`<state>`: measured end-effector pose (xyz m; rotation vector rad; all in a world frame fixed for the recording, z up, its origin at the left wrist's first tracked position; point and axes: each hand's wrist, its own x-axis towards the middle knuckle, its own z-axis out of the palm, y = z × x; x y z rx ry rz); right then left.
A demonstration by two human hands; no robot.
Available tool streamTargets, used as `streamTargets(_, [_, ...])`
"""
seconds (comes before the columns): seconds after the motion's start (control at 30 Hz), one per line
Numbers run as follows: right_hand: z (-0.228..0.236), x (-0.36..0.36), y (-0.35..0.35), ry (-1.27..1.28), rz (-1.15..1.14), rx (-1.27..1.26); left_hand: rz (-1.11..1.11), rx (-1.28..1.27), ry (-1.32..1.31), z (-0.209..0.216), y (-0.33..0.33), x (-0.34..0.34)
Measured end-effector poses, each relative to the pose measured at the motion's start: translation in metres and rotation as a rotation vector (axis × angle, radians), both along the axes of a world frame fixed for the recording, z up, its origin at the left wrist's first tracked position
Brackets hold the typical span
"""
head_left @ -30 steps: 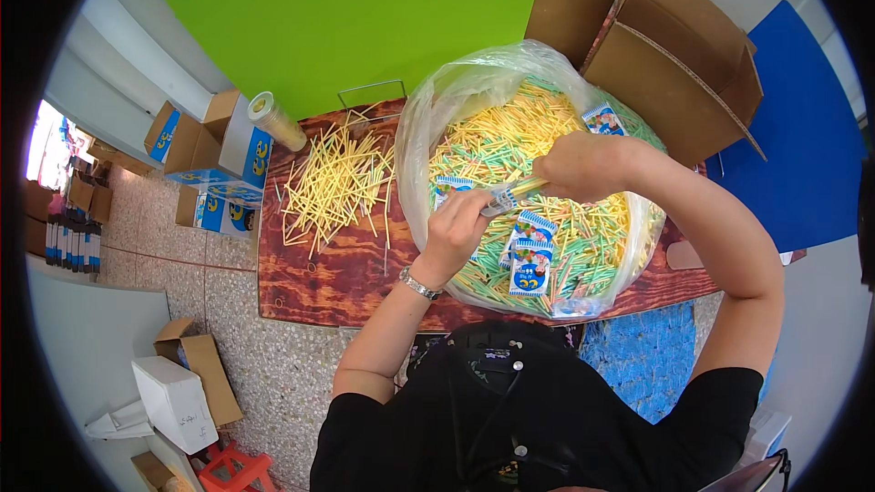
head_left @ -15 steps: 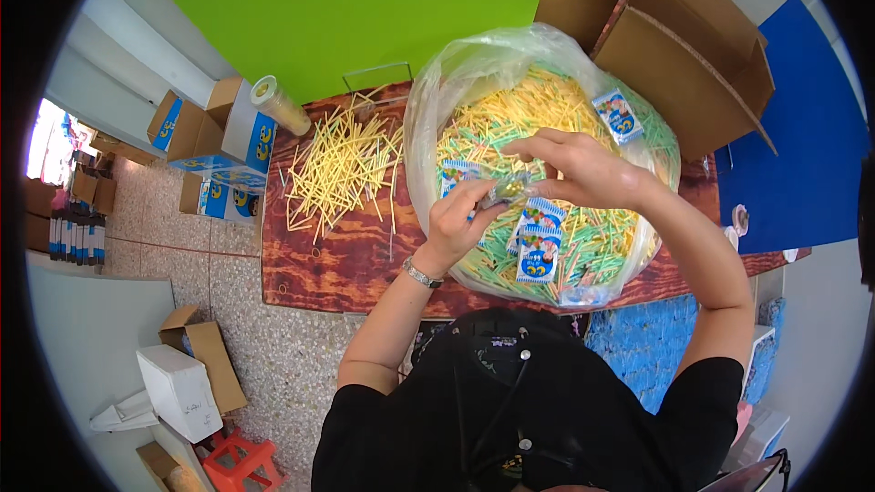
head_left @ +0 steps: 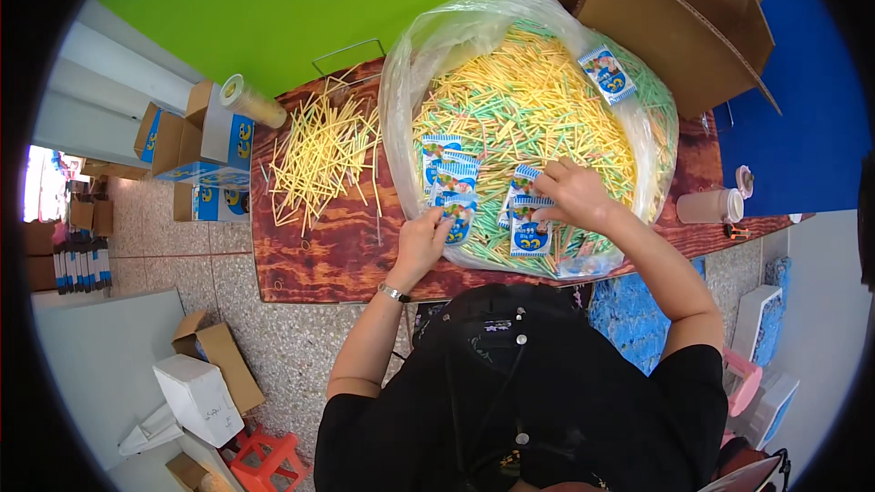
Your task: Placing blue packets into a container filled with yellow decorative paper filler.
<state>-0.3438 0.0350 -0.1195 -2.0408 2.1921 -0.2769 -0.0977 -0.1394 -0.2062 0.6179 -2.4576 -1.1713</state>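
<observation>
A big clear plastic bag (head_left: 401, 96) stands open on the table, full of thin yellow, green and pink sticks (head_left: 524, 96). Several small blue-and-white printed packets lie on top of them. My left hand (head_left: 421, 244) pinches the edge of the nearest packet (head_left: 458, 220) in the left group, beside the bag's rim. Over the middle packets, my right hand (head_left: 574, 196) has its thumb and fingers apart. Its thumb touches the front packet (head_left: 529, 235) and its fingertips rest by the packet behind it (head_left: 522, 184). One more packet (head_left: 606, 75) lies on the bag's far right edge.
Loose yellow sticks (head_left: 326, 155) are heaped on the red-brown wooden table (head_left: 319, 269), left of the bag. A clear lidded tub (head_left: 255, 106) stands behind them. Open cardboard boxes (head_left: 670, 23) rise at the back right. A bottle (head_left: 706, 208) lies at the right.
My hands have parted. The left moved down and left with a packet to the left group; the right came down to the middle packets. The head view has shifted slightly.
</observation>
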Motion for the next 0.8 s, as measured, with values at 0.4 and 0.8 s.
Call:
streamTargets(0.4, [-0.014, -0.010, 0.010, 0.196, 0.023, -0.122, 0.149, -0.345, 0.010, 0.006, 0.005, -0.020])
streamTargets(0.8, [0.037, 0.007, -0.017, -0.376, -0.147, -0.403, -0.102, 0.605, 0.055, 0.055, 0.036, -0.077])
